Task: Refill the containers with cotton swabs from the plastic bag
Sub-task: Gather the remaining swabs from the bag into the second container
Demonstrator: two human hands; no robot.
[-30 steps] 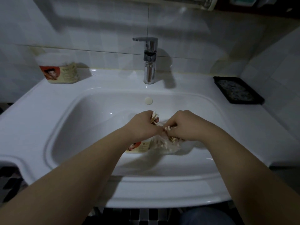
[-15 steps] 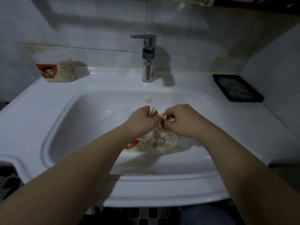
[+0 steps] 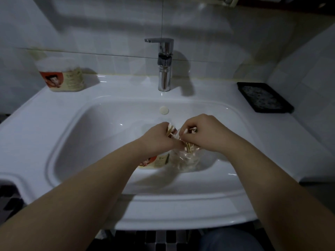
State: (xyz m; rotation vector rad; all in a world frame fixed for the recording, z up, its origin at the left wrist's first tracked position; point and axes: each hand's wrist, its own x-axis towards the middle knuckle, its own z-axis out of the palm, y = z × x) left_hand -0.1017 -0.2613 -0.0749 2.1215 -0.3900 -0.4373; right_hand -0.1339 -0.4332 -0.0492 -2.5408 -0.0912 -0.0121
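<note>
Centre frame, hands rise: left hand (image 3: 159, 140) grips cotton swabs (image 3: 171, 128), right hand (image 3: 208, 133) pinches more from plastic bag (image 3: 186, 161); container (image 3: 156, 161) awaits

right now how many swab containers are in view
2: a ledge container at the back left of the sink, and a basin container partly under the left hand. Others may be hidden.

Left hand (image 3: 159, 139), right hand (image 3: 208, 133), forearms (image 3: 90, 187) bare; blue denim trouser leg (image 3: 232, 240) below.
</note>
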